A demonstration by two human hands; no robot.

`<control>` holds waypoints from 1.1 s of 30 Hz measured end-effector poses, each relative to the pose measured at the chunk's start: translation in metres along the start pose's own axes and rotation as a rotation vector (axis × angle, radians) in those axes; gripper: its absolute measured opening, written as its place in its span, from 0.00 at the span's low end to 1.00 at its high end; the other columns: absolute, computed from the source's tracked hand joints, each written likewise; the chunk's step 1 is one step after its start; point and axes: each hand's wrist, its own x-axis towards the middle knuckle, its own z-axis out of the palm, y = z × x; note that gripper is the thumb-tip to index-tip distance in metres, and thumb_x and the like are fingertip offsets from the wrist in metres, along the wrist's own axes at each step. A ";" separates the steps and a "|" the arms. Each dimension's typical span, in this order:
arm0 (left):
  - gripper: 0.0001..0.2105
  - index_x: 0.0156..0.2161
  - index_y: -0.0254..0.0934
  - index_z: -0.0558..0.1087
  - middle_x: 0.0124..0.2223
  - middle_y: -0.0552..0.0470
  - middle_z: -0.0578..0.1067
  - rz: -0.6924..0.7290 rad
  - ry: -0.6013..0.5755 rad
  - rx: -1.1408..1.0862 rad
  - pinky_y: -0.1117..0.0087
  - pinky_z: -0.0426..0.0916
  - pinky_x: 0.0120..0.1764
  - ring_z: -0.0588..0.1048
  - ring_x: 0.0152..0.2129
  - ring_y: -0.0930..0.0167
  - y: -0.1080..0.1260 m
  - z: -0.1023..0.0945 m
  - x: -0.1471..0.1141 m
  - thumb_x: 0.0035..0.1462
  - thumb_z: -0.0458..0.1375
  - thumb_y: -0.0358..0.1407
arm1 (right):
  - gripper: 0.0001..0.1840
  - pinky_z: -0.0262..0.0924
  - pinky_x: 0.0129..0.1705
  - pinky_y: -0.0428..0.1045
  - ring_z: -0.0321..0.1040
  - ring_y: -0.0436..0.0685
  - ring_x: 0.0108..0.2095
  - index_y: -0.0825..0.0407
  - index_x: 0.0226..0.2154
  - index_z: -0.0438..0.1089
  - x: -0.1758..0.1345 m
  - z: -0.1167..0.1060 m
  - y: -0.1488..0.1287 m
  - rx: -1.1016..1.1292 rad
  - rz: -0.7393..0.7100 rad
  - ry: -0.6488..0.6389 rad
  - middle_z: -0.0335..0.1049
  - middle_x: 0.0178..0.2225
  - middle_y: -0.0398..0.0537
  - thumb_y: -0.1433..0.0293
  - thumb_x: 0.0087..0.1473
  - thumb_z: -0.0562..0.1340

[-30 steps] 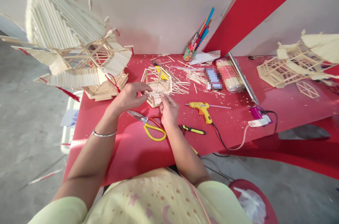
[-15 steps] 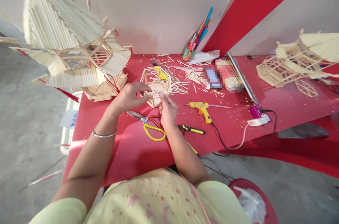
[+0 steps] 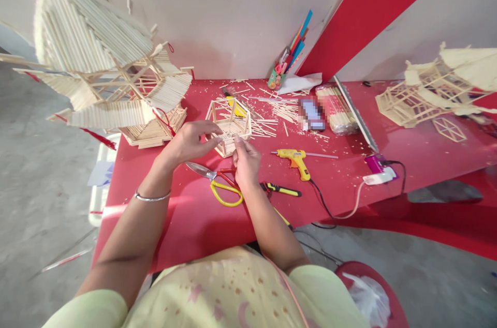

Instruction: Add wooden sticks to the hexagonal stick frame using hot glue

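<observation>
A small hexagonal frame of thin wooden sticks [image 3: 245,122] rests on the red table, with short posts and a stick-lined floor. My left hand [image 3: 191,143] reaches over its near left side, thumb and index finger curved together in a pinch. What lies between those fingertips is too small to make out. At the frame's near edge, my right hand [image 3: 247,161] has its thumb pressed against curled fingers, closed on the frame. Scissors with red and yellow handles [image 3: 225,194] lie just below the hands. Behind the frame is a yellow cutter [image 3: 236,106], partly hidden.
A yellow glue gun [image 3: 294,158] and a black-yellow tool [image 3: 282,190] lie to the right. Loose sticks [image 3: 285,110], a phone [image 3: 311,114] and a stick pack [image 3: 337,110] are behind. A tall stick pagoda model [image 3: 112,85] stands left, a second model [image 3: 423,85] right.
</observation>
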 end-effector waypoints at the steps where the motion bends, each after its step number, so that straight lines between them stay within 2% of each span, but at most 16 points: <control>1: 0.10 0.43 0.36 0.81 0.41 0.47 0.82 0.003 -0.003 -0.003 0.71 0.72 0.37 0.77 0.32 0.71 0.001 0.000 0.000 0.62 0.61 0.37 | 0.26 0.39 0.19 0.45 0.44 0.44 0.17 0.50 0.21 0.66 0.000 0.000 0.000 0.000 0.003 -0.001 0.52 0.15 0.32 0.47 0.52 0.70; 4: 0.10 0.44 0.36 0.82 0.42 0.46 0.83 0.010 -0.004 -0.010 0.70 0.71 0.39 0.78 0.34 0.70 0.002 -0.001 0.001 0.64 0.59 0.36 | 0.27 0.39 0.19 0.45 0.44 0.44 0.17 0.50 0.20 0.65 0.000 -0.001 0.000 -0.002 0.010 -0.001 0.51 0.15 0.32 0.46 0.52 0.69; 8: 0.12 0.43 0.36 0.82 0.43 0.46 0.83 0.020 -0.007 -0.031 0.68 0.71 0.42 0.80 0.38 0.67 0.002 -0.001 0.001 0.67 0.56 0.37 | 0.25 0.39 0.19 0.45 0.44 0.44 0.18 0.50 0.24 0.69 -0.001 0.000 -0.001 -0.014 0.032 0.005 0.50 0.15 0.31 0.46 0.50 0.70; 17: 0.11 0.41 0.37 0.81 0.41 0.47 0.82 -0.007 -0.003 -0.025 0.67 0.70 0.41 0.79 0.36 0.67 0.000 0.001 0.003 0.67 0.56 0.38 | 0.21 0.41 0.21 0.45 0.43 0.44 0.18 0.51 0.25 0.72 0.000 0.001 -0.001 0.033 0.010 -0.012 0.50 0.15 0.30 0.52 0.50 0.73; 33: 0.12 0.43 0.38 0.81 0.42 0.46 0.82 -0.005 -0.009 -0.019 0.67 0.70 0.41 0.79 0.38 0.66 -0.003 0.001 0.001 0.67 0.57 0.39 | 0.20 0.42 0.21 0.45 0.43 0.44 0.19 0.51 0.27 0.75 0.000 0.001 -0.002 0.042 0.001 -0.005 0.48 0.16 0.30 0.51 0.48 0.73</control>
